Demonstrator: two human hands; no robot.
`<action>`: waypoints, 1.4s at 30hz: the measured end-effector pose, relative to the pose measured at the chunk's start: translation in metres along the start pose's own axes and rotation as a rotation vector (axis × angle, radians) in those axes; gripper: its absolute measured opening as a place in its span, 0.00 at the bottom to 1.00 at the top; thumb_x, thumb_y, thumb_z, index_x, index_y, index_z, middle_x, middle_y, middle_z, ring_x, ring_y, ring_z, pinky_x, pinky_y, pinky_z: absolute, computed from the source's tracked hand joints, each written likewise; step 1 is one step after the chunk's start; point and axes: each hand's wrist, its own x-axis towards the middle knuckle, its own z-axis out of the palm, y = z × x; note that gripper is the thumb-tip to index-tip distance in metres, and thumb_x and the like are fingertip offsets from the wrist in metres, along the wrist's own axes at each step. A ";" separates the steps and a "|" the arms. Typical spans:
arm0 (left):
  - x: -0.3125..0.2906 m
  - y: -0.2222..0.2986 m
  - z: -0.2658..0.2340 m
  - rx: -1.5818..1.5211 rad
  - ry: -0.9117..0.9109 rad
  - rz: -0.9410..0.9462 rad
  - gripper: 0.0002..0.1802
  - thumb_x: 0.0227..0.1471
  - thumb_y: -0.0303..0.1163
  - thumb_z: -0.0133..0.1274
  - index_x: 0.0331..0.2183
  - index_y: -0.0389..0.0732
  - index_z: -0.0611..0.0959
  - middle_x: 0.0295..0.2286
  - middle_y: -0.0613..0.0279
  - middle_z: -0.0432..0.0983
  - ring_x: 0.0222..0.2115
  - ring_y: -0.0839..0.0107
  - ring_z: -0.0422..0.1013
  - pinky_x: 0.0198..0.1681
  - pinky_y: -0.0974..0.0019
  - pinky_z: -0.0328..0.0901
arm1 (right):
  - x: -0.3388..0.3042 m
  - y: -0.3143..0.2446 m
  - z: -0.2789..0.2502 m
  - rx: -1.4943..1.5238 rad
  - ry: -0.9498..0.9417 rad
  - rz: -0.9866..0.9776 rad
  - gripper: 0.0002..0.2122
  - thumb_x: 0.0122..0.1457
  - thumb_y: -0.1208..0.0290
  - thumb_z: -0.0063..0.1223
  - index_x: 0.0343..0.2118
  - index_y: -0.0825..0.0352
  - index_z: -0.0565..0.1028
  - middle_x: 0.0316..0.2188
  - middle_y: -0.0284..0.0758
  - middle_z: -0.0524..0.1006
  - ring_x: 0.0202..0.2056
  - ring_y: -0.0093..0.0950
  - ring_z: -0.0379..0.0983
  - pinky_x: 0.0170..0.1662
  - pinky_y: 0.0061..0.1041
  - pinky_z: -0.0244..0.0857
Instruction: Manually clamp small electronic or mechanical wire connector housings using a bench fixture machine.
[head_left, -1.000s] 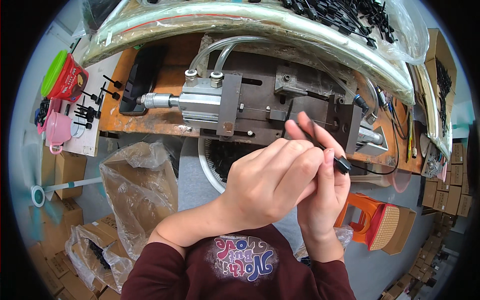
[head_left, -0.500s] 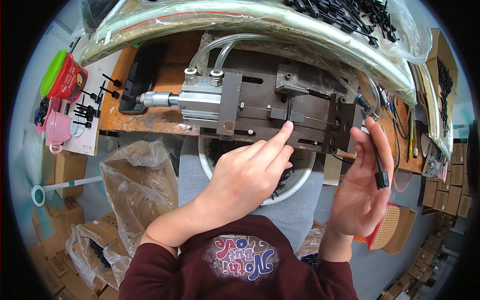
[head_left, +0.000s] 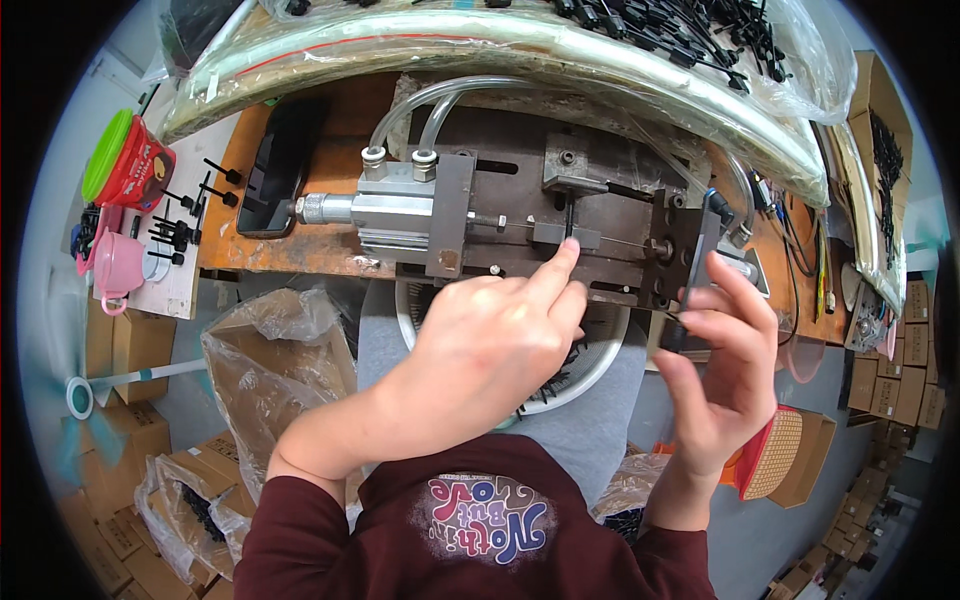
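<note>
My left hand (head_left: 505, 325) reaches over the metal jig (head_left: 620, 225), its index finger stretched onto the lower end of a thin black rod (head_left: 570, 215). That rod lies across a small grey block (head_left: 548, 234) in the jig. The other fingers curl under, and the thumb is hidden. At the jig's right end my right hand (head_left: 735, 365) is closed on a black plastic stem with a block-shaped head (head_left: 673, 337). Its stem points up and its head hangs down between thumb and fingers. A silver air cylinder (head_left: 395, 220) forms the jig's left part.
Clear hoses (head_left: 440, 95) arch over the cylinder. A black phone (head_left: 272, 165) lies left of it. Black parts fill a white basket (head_left: 590, 375) on my lap. Wrapped bundles and a bag of black parts (head_left: 680, 40) line the back. Cardboard boxes (head_left: 140, 440) stand lower left.
My right hand has turned and moved in toward the jig, bringing its black stem upright between the fingers. The cylinder's rod nut stands farther out to the right. My left finger stays on the rod.
</note>
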 end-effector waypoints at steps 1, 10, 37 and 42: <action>0.002 -0.001 -0.006 -0.055 -0.004 -0.009 0.13 0.44 0.32 0.65 0.33 0.37 0.84 0.44 0.54 0.79 0.24 0.67 0.76 0.29 0.70 0.71 | 0.000 -0.001 0.002 -0.085 -0.033 -0.014 0.16 0.42 0.83 0.68 0.36 0.71 0.77 0.52 0.49 0.73 0.45 0.34 0.76 0.48 0.31 0.71; 0.126 -0.050 -0.049 -0.034 0.394 0.040 0.09 0.43 0.27 0.64 0.30 0.34 0.84 0.32 0.52 0.77 0.32 0.60 0.76 0.37 0.65 0.71 | -0.010 0.007 0.037 -0.347 -0.373 -0.119 0.11 0.49 0.78 0.62 0.36 0.69 0.74 0.54 0.45 0.73 0.31 0.31 0.77 0.34 0.27 0.71; 0.064 -0.032 -0.049 -0.414 0.470 0.131 0.15 0.41 0.17 0.64 0.36 0.33 0.84 0.41 0.56 0.76 0.32 0.74 0.77 0.35 0.73 0.76 | 0.007 0.002 0.047 -0.607 -0.441 -0.223 0.11 0.46 0.79 0.55 0.36 0.71 0.77 0.51 0.48 0.76 0.17 0.20 0.70 0.26 0.20 0.65; 0.034 -0.026 -0.047 -0.338 0.403 0.071 0.17 0.36 0.16 0.66 0.35 0.33 0.86 0.46 0.49 0.76 0.33 0.72 0.78 0.33 0.73 0.74 | 0.016 -0.002 0.041 -0.640 -0.501 -0.234 0.10 0.46 0.77 0.57 0.34 0.68 0.76 0.48 0.45 0.77 0.18 0.24 0.72 0.26 0.24 0.68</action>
